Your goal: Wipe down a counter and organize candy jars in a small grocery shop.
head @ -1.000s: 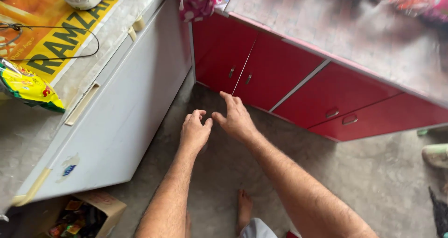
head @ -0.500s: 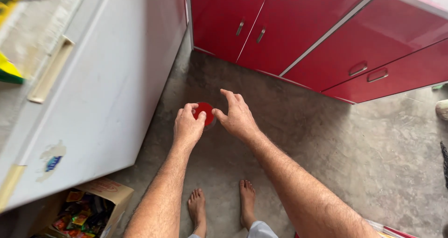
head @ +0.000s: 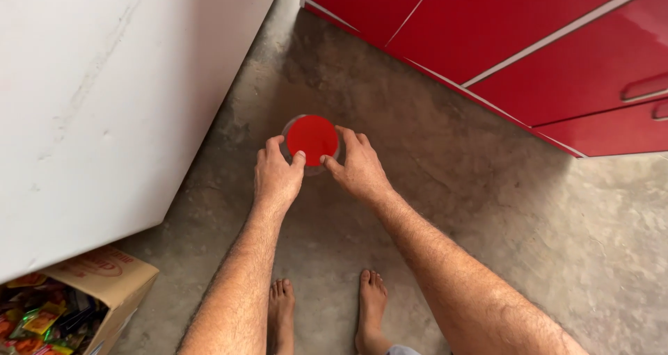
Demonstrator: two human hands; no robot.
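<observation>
Now both hands gripping red-lidded jar (head: 312, 140) at centre: left hand (head: 276, 178) pinching rim at 7 o'clock, right hand (head: 358, 168) at 4. White chest freezer (head: 104, 98) sitting at 9, red cabinets (head: 543, 49) at 2.

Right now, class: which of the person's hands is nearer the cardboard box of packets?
Left. The left hand is nearer the cardboard box at lower left; the right hand is across the red-lidded jar.
</observation>
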